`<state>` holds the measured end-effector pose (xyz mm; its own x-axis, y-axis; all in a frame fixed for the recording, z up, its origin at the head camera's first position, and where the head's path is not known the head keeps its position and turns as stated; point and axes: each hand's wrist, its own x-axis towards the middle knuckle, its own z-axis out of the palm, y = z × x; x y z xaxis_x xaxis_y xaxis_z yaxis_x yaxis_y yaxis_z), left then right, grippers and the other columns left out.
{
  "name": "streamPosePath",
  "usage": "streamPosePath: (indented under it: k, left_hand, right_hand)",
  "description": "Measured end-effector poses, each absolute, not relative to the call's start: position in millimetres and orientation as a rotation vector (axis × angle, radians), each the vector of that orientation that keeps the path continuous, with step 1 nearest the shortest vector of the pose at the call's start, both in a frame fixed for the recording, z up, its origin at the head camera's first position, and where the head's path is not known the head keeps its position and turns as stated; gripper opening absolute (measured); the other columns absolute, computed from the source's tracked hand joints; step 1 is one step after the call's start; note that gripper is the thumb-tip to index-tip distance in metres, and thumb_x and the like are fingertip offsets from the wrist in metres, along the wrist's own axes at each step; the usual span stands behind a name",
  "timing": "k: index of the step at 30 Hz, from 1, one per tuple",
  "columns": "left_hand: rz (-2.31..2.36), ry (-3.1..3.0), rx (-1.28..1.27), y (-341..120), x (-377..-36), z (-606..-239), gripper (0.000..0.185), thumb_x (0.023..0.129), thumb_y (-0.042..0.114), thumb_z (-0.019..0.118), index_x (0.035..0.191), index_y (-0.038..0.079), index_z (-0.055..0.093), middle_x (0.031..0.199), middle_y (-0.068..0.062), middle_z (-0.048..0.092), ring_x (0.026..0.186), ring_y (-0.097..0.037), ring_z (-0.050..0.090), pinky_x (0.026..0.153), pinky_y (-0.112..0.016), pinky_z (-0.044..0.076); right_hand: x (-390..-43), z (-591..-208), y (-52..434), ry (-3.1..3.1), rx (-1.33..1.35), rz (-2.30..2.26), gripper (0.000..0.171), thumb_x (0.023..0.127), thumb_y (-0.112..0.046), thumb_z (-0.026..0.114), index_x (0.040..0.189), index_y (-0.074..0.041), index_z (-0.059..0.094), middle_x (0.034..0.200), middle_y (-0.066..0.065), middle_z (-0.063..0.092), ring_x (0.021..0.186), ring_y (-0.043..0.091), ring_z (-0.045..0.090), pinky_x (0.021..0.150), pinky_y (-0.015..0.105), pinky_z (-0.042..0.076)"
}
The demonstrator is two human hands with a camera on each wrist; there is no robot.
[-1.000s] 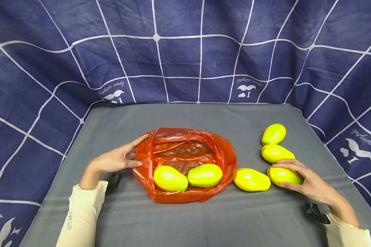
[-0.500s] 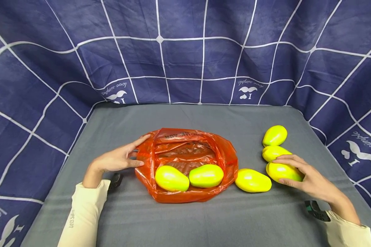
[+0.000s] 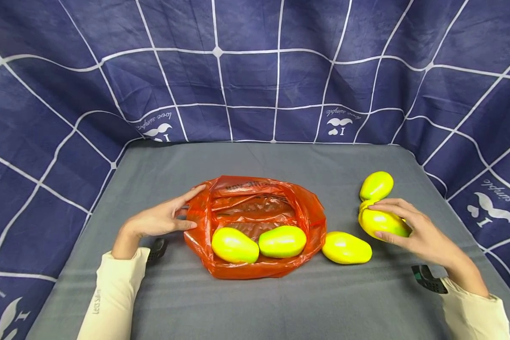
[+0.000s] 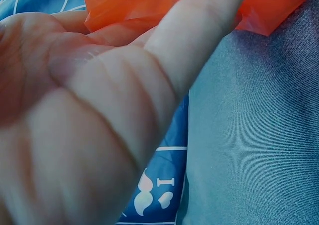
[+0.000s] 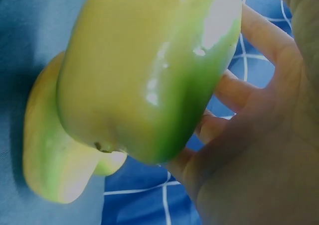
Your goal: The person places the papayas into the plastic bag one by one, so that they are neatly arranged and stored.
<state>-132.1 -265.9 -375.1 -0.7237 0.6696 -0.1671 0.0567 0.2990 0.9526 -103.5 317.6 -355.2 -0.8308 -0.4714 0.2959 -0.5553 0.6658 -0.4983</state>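
An orange plastic bag (image 3: 255, 208) lies open on the grey table (image 3: 280, 307) with two yellow-green mangoes (image 3: 235, 245) (image 3: 282, 241) inside near its front. My left hand (image 3: 197, 208) holds the bag's left rim (image 4: 124, 6) between thumb and fingers. My right hand (image 3: 376, 220) grips a mango (image 3: 384, 222) (image 5: 149, 70), raised a little off the table. Another mango (image 3: 367, 204) (image 5: 50, 155) is partly hidden behind it. Two more lie loose: one further back (image 3: 376, 185), one beside the bag's right side (image 3: 346, 247).
A dark blue cloth with white lines (image 3: 255, 71) hangs behind and around the table. Black wrist cameras (image 3: 157, 250) (image 3: 427, 278) sit by both cuffs. Bare grey table lies in front of the bag and behind it.
My right hand has closed round the nearest right-side mango and lifted it up and slightly left, in front of the mango behind. The left hand and the bag have stayed put.
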Motion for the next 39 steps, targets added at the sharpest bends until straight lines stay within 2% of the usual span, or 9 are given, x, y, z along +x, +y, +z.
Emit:
streamPosePath:
  k: [9,16,24,31,39]
  left_hand:
    - [1.458,2.013,0.624,-266.7,-130.6,-372.8,0.097,0.095,0.003,0.065,0.162,0.018,-0.002,0.167,-0.017,-0.001,0.134,-0.048,0.046,0.095,-0.028,0.054]
    - [1.443,2.030,0.643,-265.6,-130.7,-372.3,0.096,0.095,0.003,0.065,0.162,0.016,-0.002,0.167,-0.018,-0.003,0.134,-0.049,0.044,0.096,-0.026,0.053]
    - [1.423,2.045,0.671,-264.0,-132.1,-371.2,0.096,0.095,0.003,0.066,0.162,0.013,-0.002,0.166,-0.020,-0.003,0.137,-0.050,0.041,0.097,-0.022,0.050]
    - [1.431,2.031,0.646,-263.0,-132.6,-370.0,0.097,0.094,0.003,0.066,0.162,0.016,-0.002,0.167,-0.017,-0.003,0.138,-0.049,0.039,0.097,-0.023,0.051]
    - [1.438,2.018,0.676,-265.6,-132.2,-371.2,0.094,0.095,0.001,0.064,0.162,0.011,-0.002,0.166,-0.021,-0.005,0.138,-0.051,0.038,0.097,-0.022,0.050]
  right_hand:
    - [-113.9,-336.3,294.4,-2.702,0.899,0.851,0.070,0.069,-0.004,0.091,0.132,-0.022,0.065,0.128,-0.006,0.058,0.120,-0.003,0.046,0.095,0.006,0.032]
    - [-125.4,-331.5,274.6,-2.665,1.022,0.846,0.068,0.071,-0.004,0.089,0.132,-0.023,0.065,0.132,-0.006,0.058,0.126,-0.003,0.045,0.104,0.007,0.029]
    - [-131.1,-328.8,253.1,-2.656,1.044,0.855,0.064,0.076,-0.008,0.087,0.133,-0.023,0.064,0.132,-0.006,0.058,0.122,0.000,0.049,0.102,0.007,0.032]
    - [-136.1,-320.1,233.6,-2.687,1.034,0.829,0.062,0.081,-0.017,0.085,0.136,-0.028,0.061,0.134,-0.009,0.056,0.121,0.004,0.051,0.100,0.010,0.035]
    - [-137.4,-313.5,212.6,-2.691,1.087,0.834,0.059,0.083,-0.021,0.083,0.137,-0.027,0.060,0.135,-0.009,0.056,0.122,0.008,0.052,0.101,0.012,0.037]
